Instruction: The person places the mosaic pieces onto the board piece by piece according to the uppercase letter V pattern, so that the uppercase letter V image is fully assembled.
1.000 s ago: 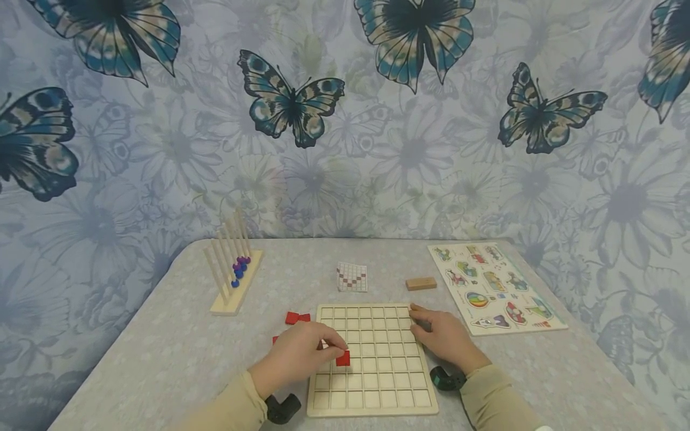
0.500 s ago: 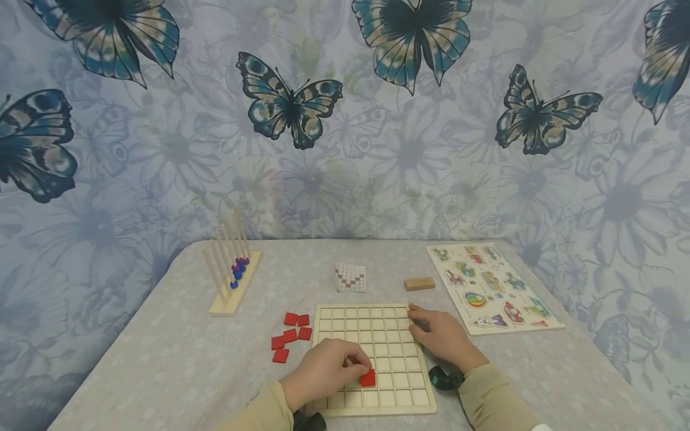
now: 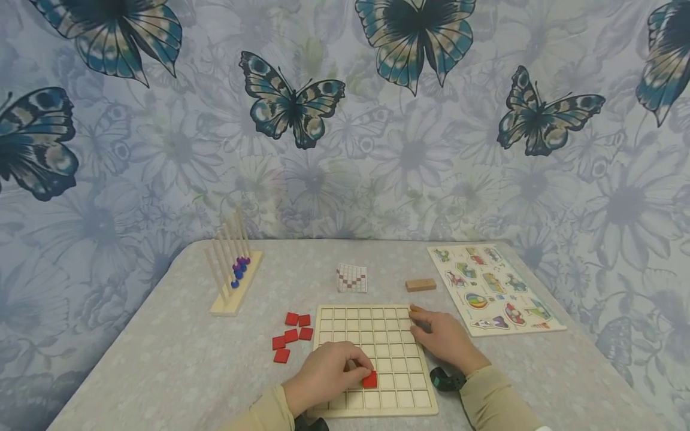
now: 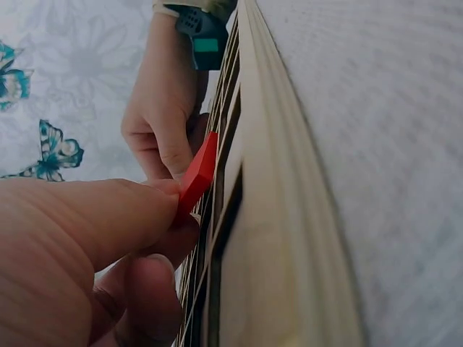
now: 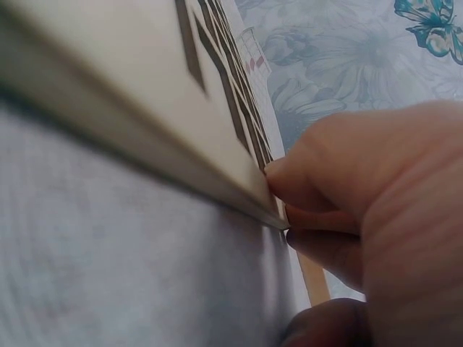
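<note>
Between thumb and fingers, my left hand pinches a red square tile over the lower middle of a pale wooden grid board. The left wrist view shows this tile tilted, close to the grid's raised bars. Whether its lower edge touches the board I cannot tell. At the board's upper right, my right hand grips the edge; in the right wrist view the thumb lies on the rim and curled fingers are at the side. Left of the board lie several loose red tiles.
A small patterned card lies behind the board, with a wooden block to its right. A picture puzzle board lies at the right. On the left stands a peg rack with blue and purple beads.
My left hand has carried the red tile right and toward me, lower over the board, uncovering the loose tiles. In the last half second it barely moves. My right hand stays at the edge.
</note>
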Motion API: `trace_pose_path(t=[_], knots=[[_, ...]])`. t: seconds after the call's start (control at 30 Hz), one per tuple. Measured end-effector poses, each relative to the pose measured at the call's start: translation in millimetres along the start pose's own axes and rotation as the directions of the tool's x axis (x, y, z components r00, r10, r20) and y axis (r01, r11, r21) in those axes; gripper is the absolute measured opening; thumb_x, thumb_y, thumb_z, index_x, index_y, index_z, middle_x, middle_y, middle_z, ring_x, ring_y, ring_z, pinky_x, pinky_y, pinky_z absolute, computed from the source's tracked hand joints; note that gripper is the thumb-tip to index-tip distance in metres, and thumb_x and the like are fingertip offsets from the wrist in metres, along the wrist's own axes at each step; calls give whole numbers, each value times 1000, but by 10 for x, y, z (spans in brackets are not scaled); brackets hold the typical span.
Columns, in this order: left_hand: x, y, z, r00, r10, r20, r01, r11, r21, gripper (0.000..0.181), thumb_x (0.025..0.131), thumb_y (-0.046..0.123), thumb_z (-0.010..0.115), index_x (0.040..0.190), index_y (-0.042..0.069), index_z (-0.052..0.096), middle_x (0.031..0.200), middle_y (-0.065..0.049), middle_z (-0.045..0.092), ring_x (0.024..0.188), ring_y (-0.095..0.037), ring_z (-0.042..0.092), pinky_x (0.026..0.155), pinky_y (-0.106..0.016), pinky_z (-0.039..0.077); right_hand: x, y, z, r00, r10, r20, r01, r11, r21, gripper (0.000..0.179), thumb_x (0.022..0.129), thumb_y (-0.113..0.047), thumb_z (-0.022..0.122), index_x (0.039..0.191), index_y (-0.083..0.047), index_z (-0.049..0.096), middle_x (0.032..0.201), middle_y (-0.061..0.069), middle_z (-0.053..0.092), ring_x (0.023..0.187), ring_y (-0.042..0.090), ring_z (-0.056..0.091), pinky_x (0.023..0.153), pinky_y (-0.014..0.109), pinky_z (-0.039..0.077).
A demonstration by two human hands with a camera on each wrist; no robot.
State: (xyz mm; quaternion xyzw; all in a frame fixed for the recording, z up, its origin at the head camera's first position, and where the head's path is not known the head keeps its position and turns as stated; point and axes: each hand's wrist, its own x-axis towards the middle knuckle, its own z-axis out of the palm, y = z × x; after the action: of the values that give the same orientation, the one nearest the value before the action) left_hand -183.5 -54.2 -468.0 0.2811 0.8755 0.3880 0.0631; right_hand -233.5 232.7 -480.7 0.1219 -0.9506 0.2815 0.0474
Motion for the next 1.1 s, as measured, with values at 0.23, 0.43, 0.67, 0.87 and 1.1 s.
trace_pose_path(t=[0.23,0.43,0.67,0.87,1.1], knots=[[-2,2,11,1000,6,0,-6,1000,28,5,95,31,74,94,31,79,87,25,66,61,5,54,57,-20,45,-5,3,-6,1000,5,-3,-5,1000,-7,39,97,-26,71,133,-11,70,146,-1,61,137,33,55,108,52,46],[5,-5,31,1000,10,4,-10,997,78,5,95,32,75,92,33,78,87,24,63,61,5,52,57,-19,44,-5,4,-2,1000,1,-6,-2,1000,-14,39,98,-26,70,134,-11,70,146,-1,61,137,32,55,108,52,46],[1,10,30,1000,7,2,-7,996,90,5,94,31,76,91,34,77,85,24,61,61,5,51,57,-20,43,-6,-14,-9,1000,2,-4,-2,1000,-17,39,98,-25,70,133,-10,70,146,0,61,137,32,55,108,52,46],[0,21,40,1000,13,-6,-12,991,132,7,94,31,76,90,37,76,83,25,59,60,4,49,56,-20,42,-10,-13,-5,1000,-6,-8,6,1000,-24,38,98,-25,70,133,-10,70,145,1,62,136,32,56,108,52,46],[-8,18,44,1000,21,-5,-20,989,145,5,94,32,77,91,36,77,87,25,61,62,4,49,58,-19,42,-8,-8,4,1000,0,-14,0,1000,-30,39,96,-25,71,132,-10,71,144,1,62,136,31,56,108,52,46]])
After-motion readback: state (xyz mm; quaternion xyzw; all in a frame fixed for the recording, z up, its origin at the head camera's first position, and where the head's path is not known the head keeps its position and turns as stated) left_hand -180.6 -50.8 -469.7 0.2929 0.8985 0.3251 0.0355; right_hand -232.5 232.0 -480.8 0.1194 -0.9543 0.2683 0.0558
